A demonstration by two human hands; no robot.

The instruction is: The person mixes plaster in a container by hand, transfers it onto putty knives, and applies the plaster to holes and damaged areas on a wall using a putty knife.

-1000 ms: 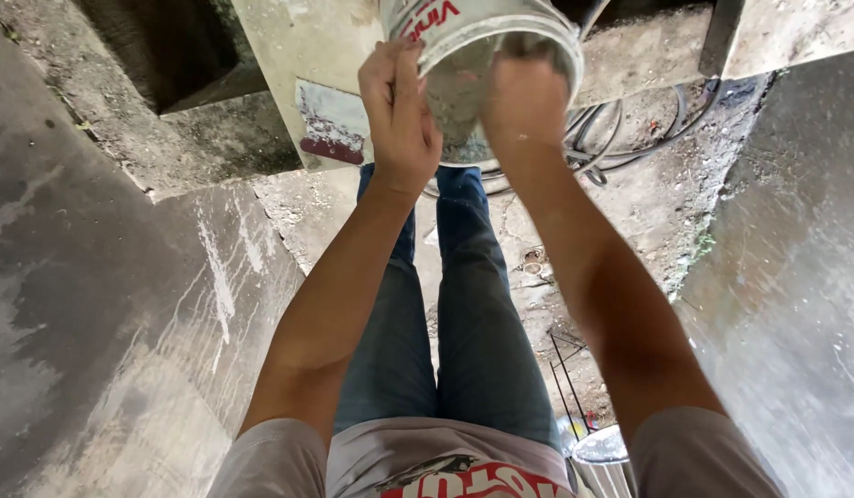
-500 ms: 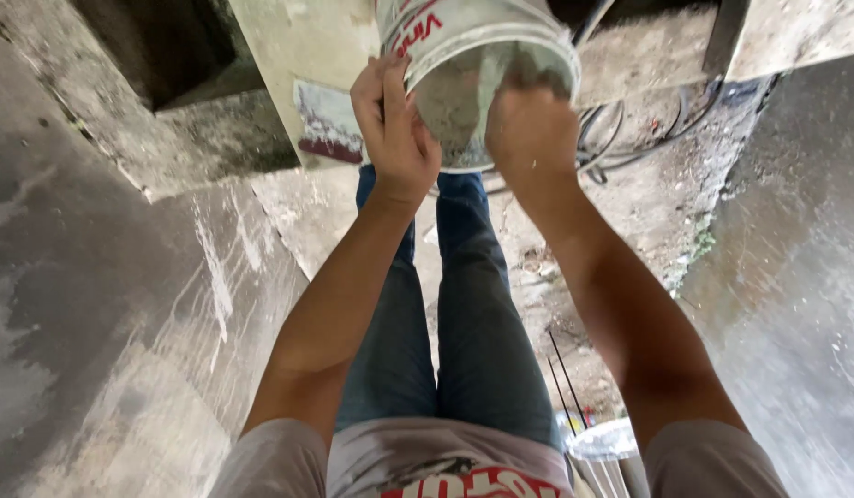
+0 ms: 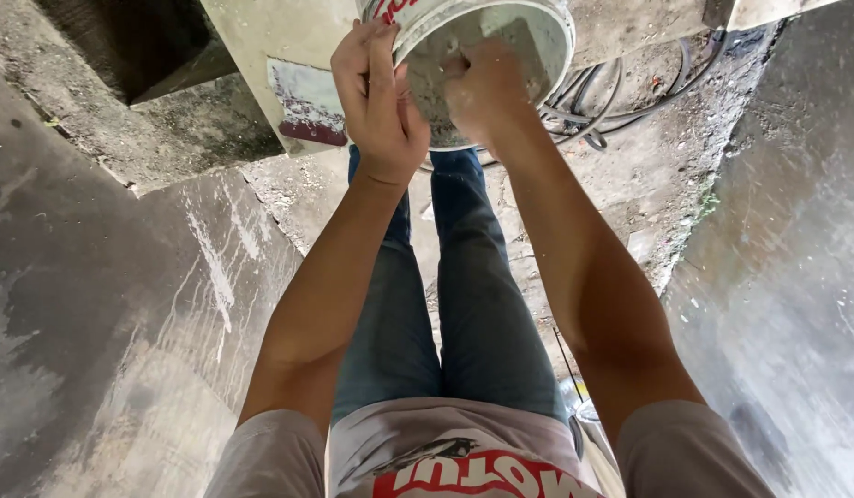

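A dirty white plastic bucket (image 3: 537, 37) with red print is tilted toward me at the top of the head view, its inside crusted with grey residue. My left hand (image 3: 376, 97) grips the bucket's near left rim, fingers wrapped over the edge. My right hand (image 3: 482, 88) reaches inside the bucket, fingers curled against the grey-coated inner wall; whether it holds anything is hidden. Below the arms are my legs in blue jeans (image 3: 454, 304).
A pale concrete block (image 3: 279, 65) with a stained patch stands behind the bucket on the left. Black cables (image 3: 621, 97) lie coiled on the rubble-strewn ground at right. Wet grey concrete slopes rise on the left (image 3: 95, 304) and right (image 3: 787, 240).
My right hand has moved from the bucket's rim down into its inside. The bucket has shifted slightly up and right in view; the left hand keeps its grip.
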